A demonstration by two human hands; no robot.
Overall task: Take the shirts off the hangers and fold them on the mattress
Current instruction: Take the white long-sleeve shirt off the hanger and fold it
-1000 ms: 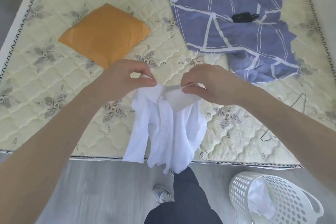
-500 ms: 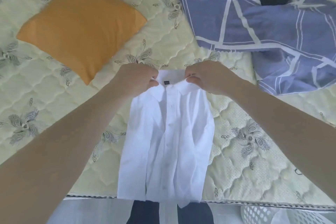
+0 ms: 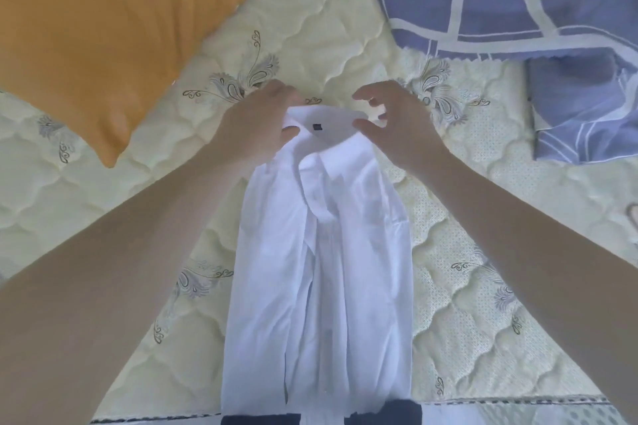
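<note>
A white button-up shirt (image 3: 321, 269) lies front-up on the quilted cream mattress (image 3: 103, 217), collar away from me, its hem hanging over the near edge. My left hand (image 3: 255, 124) pinches the left end of the collar between thumb and fingers. At the collar's right end my right hand (image 3: 393, 121) has its fingers spread and loosened, the thumb touching the fabric. The collar band with a small dark label shows between the two hands. No hanger is in the shirt.
An orange pillow (image 3: 96, 28) lies at the upper left. A blue sheet with white lines (image 3: 518, 0) is bunched at the upper right. A bit of wire hanger (image 3: 633, 214) shows at the right edge, and a white perforated basket (image 3: 569, 416) stands below the mattress edge.
The shirt went from hanging in the air to lying flat on the mattress. Both hands moved forward with the collar, and my right hand's fingers have loosened.
</note>
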